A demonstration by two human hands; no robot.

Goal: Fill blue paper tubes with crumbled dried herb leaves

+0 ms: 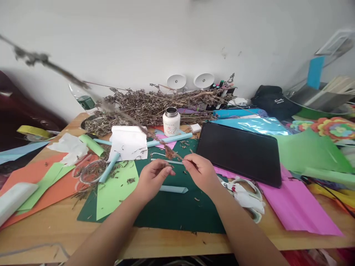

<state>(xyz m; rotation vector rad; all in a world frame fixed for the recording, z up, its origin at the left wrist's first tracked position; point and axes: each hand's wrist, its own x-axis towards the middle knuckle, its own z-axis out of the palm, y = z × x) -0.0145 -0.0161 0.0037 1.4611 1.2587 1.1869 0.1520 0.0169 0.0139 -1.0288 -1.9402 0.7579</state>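
Observation:
My right hand (pixel 200 170) pinches the near end of a long dried plant stem (pixel 138 125), which slants up and away to the upper left, its far part blurred. A brown withered leaf (pixel 169 152) hangs on it just beyond the fingers. Close by, my left hand (pixel 155 178) is closed with thumb against fingers; whatever is in it is too small to make out. Beneath both hands lies a dark green cutting mat (pixel 177 214) with a rolled light-blue paper tube (pixel 174 189) and scattered plant crumbs.
A heap of dried plants (pixel 138 105) lines the wall behind an uncapped white bottle (pixel 171 122). To the right are a black tablet (pixel 240 151), scissors (pixel 256 201) and pink paper (pixel 299 207). Green paper (pixel 116 190) and orange paper (pixel 36 173) lie left.

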